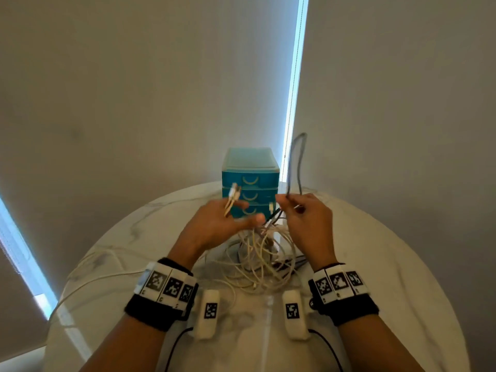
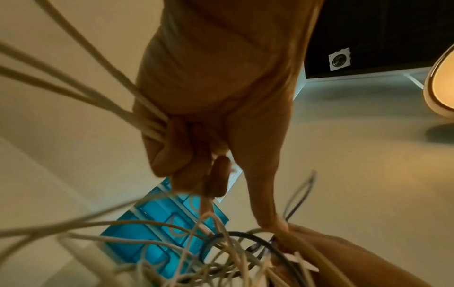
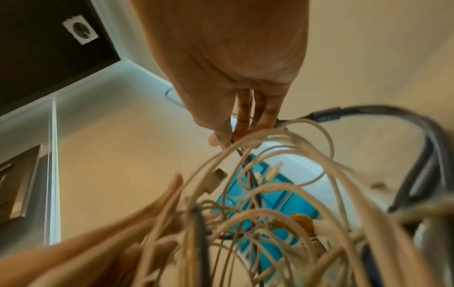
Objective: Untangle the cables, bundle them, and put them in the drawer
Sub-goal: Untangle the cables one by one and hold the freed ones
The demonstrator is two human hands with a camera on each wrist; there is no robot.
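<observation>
Both forearms were bare, with no sleeves. Each wrist wore a black fabric wristband (image 1: 150, 312), and over each band sat a curved white bracelet of blocks (image 1: 166, 284) printed with square black-and-white fiducial markers, three facing the head camera on each arm. On the inner side of each wrist hung a white oblong pod: the left pod (image 1: 208, 314) and the right pod (image 1: 294, 314) each bore one more such marker on its top face. A thin black cable (image 1: 174, 347) ran back from the left pod, and another black cable (image 1: 328, 347) from the right pod
</observation>
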